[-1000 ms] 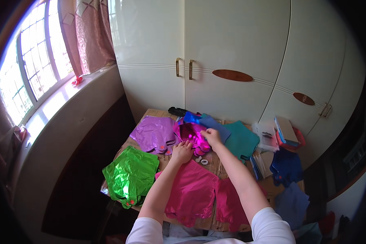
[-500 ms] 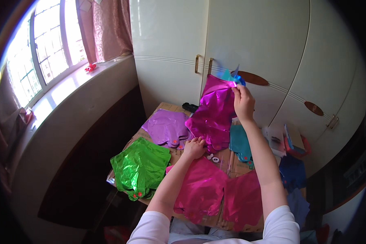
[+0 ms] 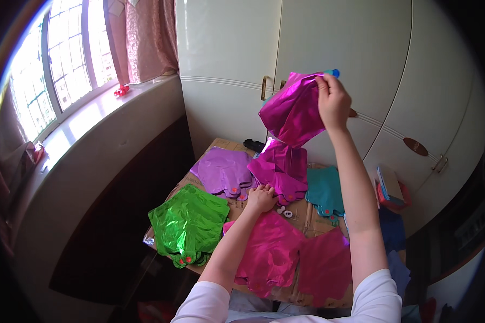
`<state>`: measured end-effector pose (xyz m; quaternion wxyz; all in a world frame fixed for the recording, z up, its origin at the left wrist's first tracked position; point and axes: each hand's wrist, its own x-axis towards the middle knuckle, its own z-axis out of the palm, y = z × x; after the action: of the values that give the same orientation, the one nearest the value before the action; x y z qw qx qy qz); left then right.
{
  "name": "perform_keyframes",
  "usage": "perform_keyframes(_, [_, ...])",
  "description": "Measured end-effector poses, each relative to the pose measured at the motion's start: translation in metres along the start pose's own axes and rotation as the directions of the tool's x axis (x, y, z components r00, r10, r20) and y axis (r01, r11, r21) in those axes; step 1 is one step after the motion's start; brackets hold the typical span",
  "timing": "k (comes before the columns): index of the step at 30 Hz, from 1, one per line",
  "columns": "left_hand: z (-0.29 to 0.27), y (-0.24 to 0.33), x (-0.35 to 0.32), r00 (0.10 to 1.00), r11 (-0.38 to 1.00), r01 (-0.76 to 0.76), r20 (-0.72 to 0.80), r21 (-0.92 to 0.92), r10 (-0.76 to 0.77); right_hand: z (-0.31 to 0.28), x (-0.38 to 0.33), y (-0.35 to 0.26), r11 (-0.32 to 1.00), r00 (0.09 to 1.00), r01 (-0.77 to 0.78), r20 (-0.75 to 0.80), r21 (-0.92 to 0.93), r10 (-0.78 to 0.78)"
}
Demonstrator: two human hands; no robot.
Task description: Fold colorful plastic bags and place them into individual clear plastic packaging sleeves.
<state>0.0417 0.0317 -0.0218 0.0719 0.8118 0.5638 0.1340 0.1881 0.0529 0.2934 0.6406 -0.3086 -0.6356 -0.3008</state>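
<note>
My right hand [image 3: 335, 102] is raised in front of the cupboard, closed in a pinch on a shiny magenta foil sheet [image 3: 293, 110] that looks like a flat, uninflated balloon. A bit of blue and teal shows at its top beside my fingers. Below it lies a stack of the same magenta foil [image 3: 280, 172], with red dots on its rounded tabs. My left hand [image 3: 262, 198] rests on the near left edge of this stack, fingers laid out flat. Close to its fingertips are small white round pieces [image 3: 287, 213].
Around the cardboard-topped table [image 3: 315, 220] lie a lilac stack [image 3: 223, 169], a green foil stack [image 3: 188, 223], a teal stack [image 3: 324, 188] and pink foil [image 3: 272, 247] near me. The cupboard [image 3: 226, 43] stands behind; a red box [image 3: 396, 199] is at the right.
My right hand has risen and moved slightly right, lifting the magenta foil sheet off the stack. The stack beneath now shows more. My left hand stays at the stack's edge.
</note>
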Motion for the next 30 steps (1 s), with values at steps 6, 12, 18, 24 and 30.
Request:
perform_keyframes(6, [0.006, -0.011, 0.0, 1.0, 1.0, -0.007, 0.021, -0.007, 0.007, 0.05, -0.046, -0.041, 0.897, 0.897, 0.442, 0.034, -0.001, -0.441])
perform_keyframes(12, [0.005, -0.012, -0.03, 0.972, 0.973, -0.224, -0.055, 0.049, 0.226, 0.124, -0.2, -0.092, 0.712, 0.575, 0.595, 0.421, 0.374, -0.702])
perform_keyframes(18, [-0.073, -0.009, -0.137, 0.876, 0.884, -0.34, 0.235, -0.32, 0.422, 0.126, -0.29, -0.095, 0.796, 0.395, 0.363, 0.693, 0.485, -0.603])
perform_keyframes(24, [-0.111, -0.059, -0.169, 0.985, 0.964, 0.0, 0.167, -0.267, 0.047, 0.138, -0.304, -0.105, 0.847, 0.363, 0.097, 0.774, 0.522, -0.519])
perform_keyframes(30, [-0.109, -0.111, -0.159, 0.98, 0.982, 0.079, -0.167, -0.173, -0.109, 0.144, -0.302, -0.11, 0.843, 0.289, 0.13, 0.793, 0.523, -0.537])
